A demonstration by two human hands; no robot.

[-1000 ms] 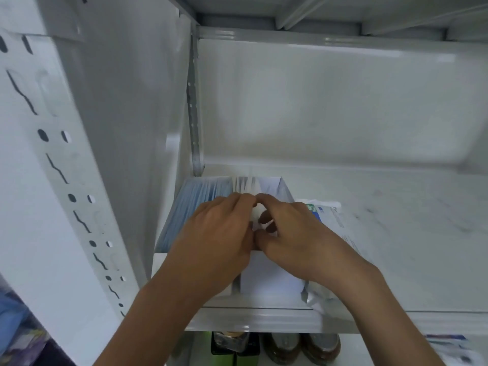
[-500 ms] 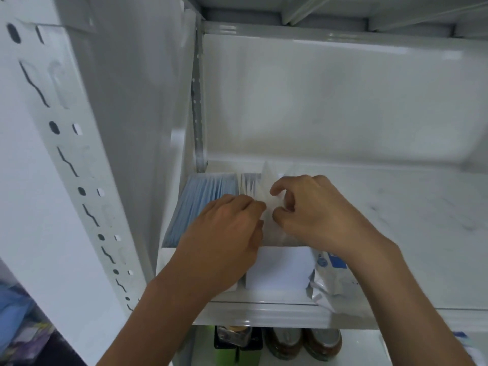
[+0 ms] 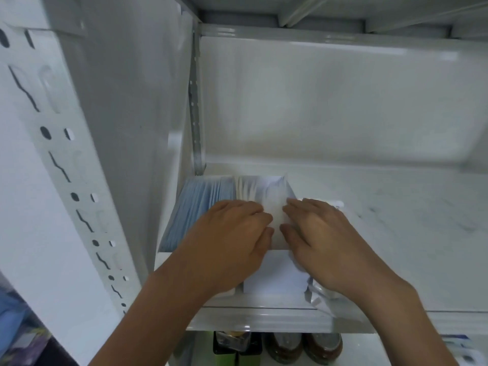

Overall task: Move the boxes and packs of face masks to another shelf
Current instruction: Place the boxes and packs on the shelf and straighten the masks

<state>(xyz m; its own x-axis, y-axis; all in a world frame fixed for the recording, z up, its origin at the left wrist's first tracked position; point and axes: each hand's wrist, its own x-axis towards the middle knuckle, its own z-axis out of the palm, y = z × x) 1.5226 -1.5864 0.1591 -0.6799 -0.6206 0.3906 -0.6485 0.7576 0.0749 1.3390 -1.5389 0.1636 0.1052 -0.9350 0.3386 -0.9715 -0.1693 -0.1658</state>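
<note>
Two hands pressing on open boxes of face masks on a white shelf [image 3: 396, 220].

The left hand [image 3: 229, 241] and right hand [image 3: 324, 241] lie flat, fingers straight, on the white mask box [image 3: 274, 281]; the blue mask box [image 3: 195, 204] sits just left, a crumpled pack [image 3: 317, 297] under the right wrist.

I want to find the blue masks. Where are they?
In the head view, the blue masks stand in an open box at the shelf's far left, against the side wall, partly under the left hand.
</note>
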